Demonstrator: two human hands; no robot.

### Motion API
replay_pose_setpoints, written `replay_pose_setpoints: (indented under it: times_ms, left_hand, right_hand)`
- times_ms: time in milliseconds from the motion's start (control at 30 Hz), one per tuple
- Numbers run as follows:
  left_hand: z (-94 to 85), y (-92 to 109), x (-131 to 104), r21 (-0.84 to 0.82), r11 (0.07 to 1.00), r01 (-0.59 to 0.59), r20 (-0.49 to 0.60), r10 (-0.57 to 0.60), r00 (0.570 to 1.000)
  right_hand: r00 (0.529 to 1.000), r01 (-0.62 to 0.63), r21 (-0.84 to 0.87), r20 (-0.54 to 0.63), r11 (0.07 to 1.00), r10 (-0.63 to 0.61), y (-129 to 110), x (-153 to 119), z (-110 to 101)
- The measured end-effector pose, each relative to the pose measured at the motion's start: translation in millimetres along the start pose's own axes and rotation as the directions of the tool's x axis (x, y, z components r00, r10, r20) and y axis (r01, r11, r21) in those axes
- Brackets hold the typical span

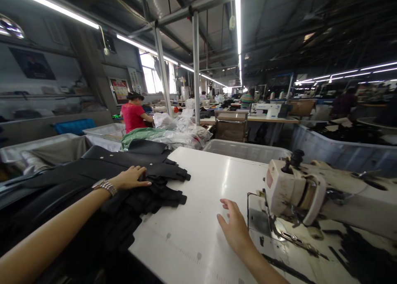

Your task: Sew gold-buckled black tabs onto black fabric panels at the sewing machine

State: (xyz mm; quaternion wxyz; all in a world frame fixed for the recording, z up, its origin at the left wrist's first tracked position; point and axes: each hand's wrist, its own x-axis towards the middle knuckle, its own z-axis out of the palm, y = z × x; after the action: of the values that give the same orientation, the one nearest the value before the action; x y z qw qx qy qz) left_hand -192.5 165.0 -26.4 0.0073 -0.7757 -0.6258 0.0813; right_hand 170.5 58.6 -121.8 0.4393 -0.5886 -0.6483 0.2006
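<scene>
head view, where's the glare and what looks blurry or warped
Head view: a glare streak on the glossy white tabletop, the long white strip lights and the far window burnt out; same view, the layered black fabric pieces sink into shadow low down, the distant background is soft, and the outer edges look stretched

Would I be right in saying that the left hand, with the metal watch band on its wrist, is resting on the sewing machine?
Not quite: the head view shows the left hand on the pile of black pieces. The metal watch band is indeed on its wrist.
</scene>
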Motion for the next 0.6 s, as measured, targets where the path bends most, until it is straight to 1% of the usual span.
replay_pose_setpoints:
  times_ms: [67, 167, 200, 267, 367, 467, 533, 567, 600]
  left_hand:
    - [-2.0, 5.4, -7.2, 0.015, 1.000, 0.013, 0.028, -0.013, 1.000]
    - [-11.8, 5.5, -17.4, 0.036, 0.999, 0.040, 0.163, -0.046, 0.985]
    - [-15.5, 4.8, -20.0, 0.041, 0.998, 0.047, 0.191, -0.054, 0.980]
    - [-22.5, 3.8, -23.3, 0.053, 0.997, 0.047, 0.195, -0.056, 0.979]
    - [-35.8, 2.7, -23.7, 0.087, 0.994, 0.063, 0.113, -0.073, 0.991]
    - [-61.6, 2.8, -24.2, 0.110, 0.988, 0.106, -0.019, -0.104, 0.994]
    - [-85.4, 9.5, -30.4, 0.105, 0.987, 0.118, -0.134, -0.104, 0.986]
    - [-96.9, 16.9, -36.4, 0.093, 0.989, 0.113, -0.195, -0.093, 0.976]
    - [-106.5, 27.7, -44.6, 0.079, 0.992, 0.094, -0.242, -0.073, 0.968]
  right_hand:
    - [0.999, 0.028, 0.002, 0.022, 1.000, -0.028, -3.9, -3.7, 2.0]
    - [0.998, 0.051, 0.010, 0.046, 0.999, -0.051, -10.1, -7.7, 4.7]
    - [0.997, 0.056, 0.013, 0.052, 0.998, -0.056, -11.4, -9.2, 4.9]
    - [0.996, 0.065, 0.021, 0.062, 0.998, -0.067, -11.7, -12.5, 4.0]
    - [0.993, 0.085, 0.024, 0.081, 0.996, -0.087, -7.6, -15.4, -1.0]
    - [0.991, 0.107, 0.016, 0.078, 0.994, -0.108, -8.7, -13.0, -12.1]
    - [0.984, 0.179, -0.017, 0.019, 0.984, -0.179, -21.8, -10.5, -25.3]
    - [0.970, 0.240, -0.047, -0.030, 0.970, -0.242, -33.4, -9.9, -34.0]
    - [0.943, 0.314, -0.085, -0.089, 0.946, -0.321, -48.0, -10.0, -43.8]
